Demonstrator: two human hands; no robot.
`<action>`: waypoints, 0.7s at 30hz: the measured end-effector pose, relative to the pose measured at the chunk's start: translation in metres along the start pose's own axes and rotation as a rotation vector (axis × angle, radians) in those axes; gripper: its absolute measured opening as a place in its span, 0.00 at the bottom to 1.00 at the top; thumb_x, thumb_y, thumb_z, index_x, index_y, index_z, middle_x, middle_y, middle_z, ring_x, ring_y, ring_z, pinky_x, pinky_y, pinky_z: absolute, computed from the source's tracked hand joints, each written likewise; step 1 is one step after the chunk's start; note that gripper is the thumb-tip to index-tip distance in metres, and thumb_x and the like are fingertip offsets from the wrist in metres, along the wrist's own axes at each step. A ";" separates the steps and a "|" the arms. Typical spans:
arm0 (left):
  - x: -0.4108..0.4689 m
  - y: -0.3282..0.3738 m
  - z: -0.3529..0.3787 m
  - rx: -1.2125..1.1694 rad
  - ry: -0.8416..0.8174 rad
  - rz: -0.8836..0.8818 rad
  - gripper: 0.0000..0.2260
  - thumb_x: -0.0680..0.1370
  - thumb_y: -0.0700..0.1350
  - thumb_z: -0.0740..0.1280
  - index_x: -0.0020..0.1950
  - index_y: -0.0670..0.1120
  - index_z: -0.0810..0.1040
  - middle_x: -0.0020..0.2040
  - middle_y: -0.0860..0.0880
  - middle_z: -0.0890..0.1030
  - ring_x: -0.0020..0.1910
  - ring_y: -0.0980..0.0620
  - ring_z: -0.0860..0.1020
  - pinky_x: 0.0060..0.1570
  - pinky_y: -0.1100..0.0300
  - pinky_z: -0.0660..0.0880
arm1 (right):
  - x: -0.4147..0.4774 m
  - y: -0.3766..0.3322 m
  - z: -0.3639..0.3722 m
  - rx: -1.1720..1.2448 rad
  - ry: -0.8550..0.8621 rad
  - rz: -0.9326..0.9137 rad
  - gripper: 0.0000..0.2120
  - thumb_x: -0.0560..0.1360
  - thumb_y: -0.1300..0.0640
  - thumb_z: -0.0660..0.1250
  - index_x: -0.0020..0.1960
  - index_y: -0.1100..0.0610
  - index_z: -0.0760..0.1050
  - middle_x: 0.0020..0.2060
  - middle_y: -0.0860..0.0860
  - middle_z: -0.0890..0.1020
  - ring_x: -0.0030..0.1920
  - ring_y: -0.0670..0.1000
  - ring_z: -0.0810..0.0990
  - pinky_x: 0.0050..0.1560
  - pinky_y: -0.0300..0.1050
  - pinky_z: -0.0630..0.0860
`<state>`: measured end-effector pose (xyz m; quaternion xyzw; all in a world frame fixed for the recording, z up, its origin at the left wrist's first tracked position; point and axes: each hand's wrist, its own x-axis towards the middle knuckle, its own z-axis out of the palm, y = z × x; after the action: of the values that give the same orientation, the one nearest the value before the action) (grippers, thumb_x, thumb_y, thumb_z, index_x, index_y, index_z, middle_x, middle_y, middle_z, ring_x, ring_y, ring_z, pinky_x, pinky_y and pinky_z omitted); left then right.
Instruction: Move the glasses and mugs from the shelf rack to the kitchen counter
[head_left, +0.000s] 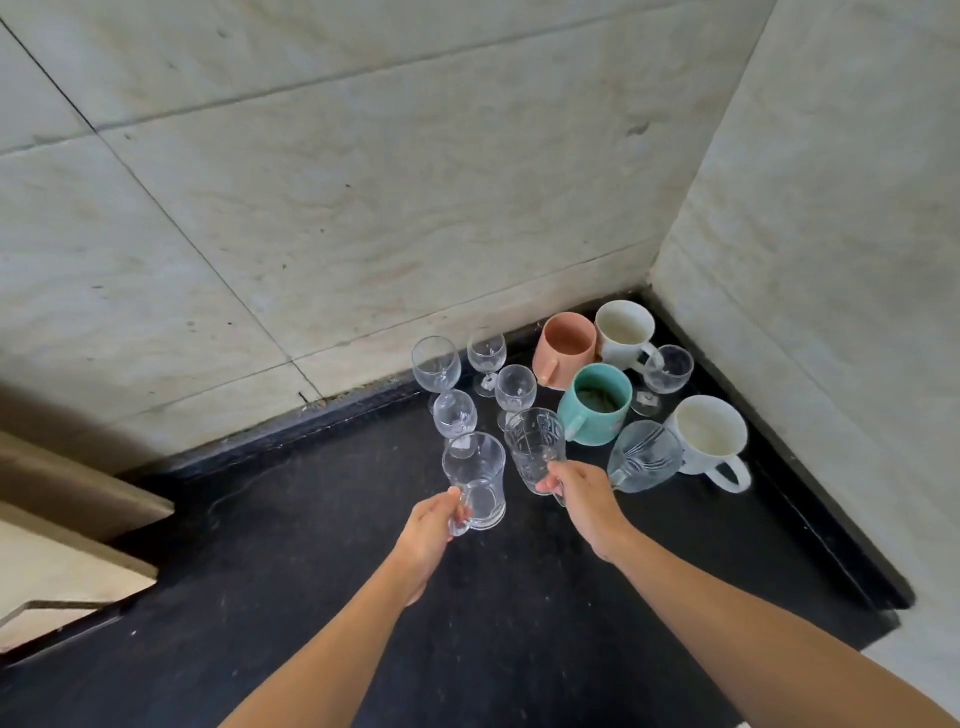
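My left hand (428, 535) grips the handle of a clear glass mug (475, 475) that stands on or just over the black counter (363, 597). To its right, my right hand (584, 501) holds a patterned clear glass mug (535, 447) by its lower part. Behind them in the corner stand several stemmed wine glasses (436, 364), a pink mug (566, 348), a teal mug (597, 402), two white mugs (709, 434) and another clear glass mug (644, 454). The shelf rack is out of view.
Pale tiled walls (363, 208) close the counter's corner at the back and right. A beige ledge (67, 519) juts in at the left. The counter's right edge (883, 613) drops off near the lower right.
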<state>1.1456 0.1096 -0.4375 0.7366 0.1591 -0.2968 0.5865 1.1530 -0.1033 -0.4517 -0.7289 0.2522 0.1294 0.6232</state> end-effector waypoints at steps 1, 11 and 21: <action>0.001 0.001 0.002 -0.003 0.005 0.002 0.17 0.83 0.49 0.54 0.38 0.44 0.72 0.42 0.45 0.75 0.48 0.49 0.74 0.66 0.46 0.69 | 0.002 0.000 -0.001 -0.010 -0.012 -0.006 0.16 0.78 0.57 0.62 0.32 0.59 0.76 0.41 0.62 0.84 0.39 0.47 0.77 0.49 0.44 0.71; -0.027 -0.021 0.023 -0.042 0.118 0.026 0.16 0.84 0.45 0.53 0.46 0.39 0.76 0.50 0.41 0.77 0.56 0.47 0.74 0.68 0.47 0.67 | -0.006 0.027 -0.030 -0.091 -0.119 0.025 0.14 0.77 0.61 0.61 0.34 0.56 0.79 0.42 0.55 0.84 0.49 0.54 0.81 0.56 0.49 0.74; -0.037 -0.015 0.034 0.263 0.267 -0.015 0.13 0.82 0.49 0.54 0.41 0.49 0.73 0.43 0.52 0.79 0.45 0.50 0.74 0.44 0.57 0.69 | -0.022 0.015 -0.051 -0.552 -0.236 -0.089 0.21 0.83 0.47 0.53 0.57 0.60 0.77 0.51 0.56 0.83 0.55 0.57 0.79 0.56 0.50 0.72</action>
<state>1.0998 0.0848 -0.4304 0.8386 0.2007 -0.2190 0.4565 1.1203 -0.1504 -0.4441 -0.8609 0.1012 0.2495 0.4318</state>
